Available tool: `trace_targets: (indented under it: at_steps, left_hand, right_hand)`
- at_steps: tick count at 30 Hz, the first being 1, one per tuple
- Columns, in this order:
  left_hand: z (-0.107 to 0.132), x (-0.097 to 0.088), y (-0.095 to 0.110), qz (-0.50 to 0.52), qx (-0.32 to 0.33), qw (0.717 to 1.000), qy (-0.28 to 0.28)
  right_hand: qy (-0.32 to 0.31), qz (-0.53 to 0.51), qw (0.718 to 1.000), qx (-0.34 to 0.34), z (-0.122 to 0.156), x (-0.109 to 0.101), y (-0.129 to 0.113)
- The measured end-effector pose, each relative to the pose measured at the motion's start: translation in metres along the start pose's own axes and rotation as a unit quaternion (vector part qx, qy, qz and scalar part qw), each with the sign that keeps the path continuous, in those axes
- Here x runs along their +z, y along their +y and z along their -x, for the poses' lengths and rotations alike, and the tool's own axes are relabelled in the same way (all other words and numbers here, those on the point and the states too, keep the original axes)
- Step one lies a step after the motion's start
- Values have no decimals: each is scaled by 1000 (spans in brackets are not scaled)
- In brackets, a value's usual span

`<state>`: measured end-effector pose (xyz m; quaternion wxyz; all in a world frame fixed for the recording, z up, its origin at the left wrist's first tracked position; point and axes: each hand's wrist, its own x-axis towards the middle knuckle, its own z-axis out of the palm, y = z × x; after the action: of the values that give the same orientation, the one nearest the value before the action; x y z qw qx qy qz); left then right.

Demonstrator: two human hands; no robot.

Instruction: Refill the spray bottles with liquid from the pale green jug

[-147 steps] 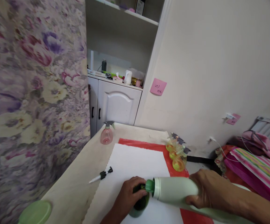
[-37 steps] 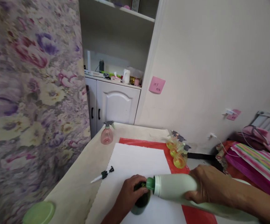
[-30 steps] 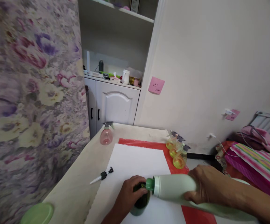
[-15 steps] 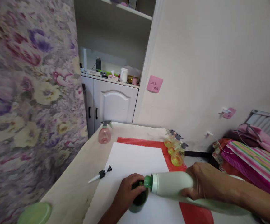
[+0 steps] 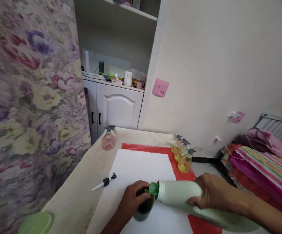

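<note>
My left hand (image 5: 137, 196) is wrapped round the neck of a dark green bottle (image 5: 144, 209), which stands on a white sheet (image 5: 143, 165). My right hand (image 5: 208, 191) grips a large pale green bottle (image 5: 176, 191) lying tipped on its side in the air, its mouth to the left. Bright green matter (image 5: 153, 188) shows between that mouth and the top of the dark bottle; I cannot tell whether it is liquid or a spout. A black pump head (image 5: 106, 181) with a pale tube lies left of my left hand.
A pink spray bottle (image 5: 108, 141) stands at the table's far left. Several spray bottles with yellow liquid (image 5: 184, 165) stand on the red sheet (image 5: 143, 147) at right. A pale green lid-like disc (image 5: 36, 223) is at lower left, near the floral curtain (image 5: 38, 97).
The view has shifted slightly. The large bottle's rear end looks a little lower, and its mouth stays by the dark bottle. Both hands keep their hold.
</note>
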<state>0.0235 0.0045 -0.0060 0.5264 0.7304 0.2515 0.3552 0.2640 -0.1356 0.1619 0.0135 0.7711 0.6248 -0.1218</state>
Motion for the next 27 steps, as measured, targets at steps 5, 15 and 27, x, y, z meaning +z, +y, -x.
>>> trace_targets:
  at_steps: [5,15,27]
  left_hand:
    - [0,-3,3,14,-7,1000,-9]
    - [4,-8,2,27,-29,999,1]
    - [9,-5,-3,-90,39,995,16]
  right_hand:
    - [-1,-97,995,7,1,16,9]
    - [10,-433,901,23,21,39,50]
    - [166,-580,792,88,39,100,89]
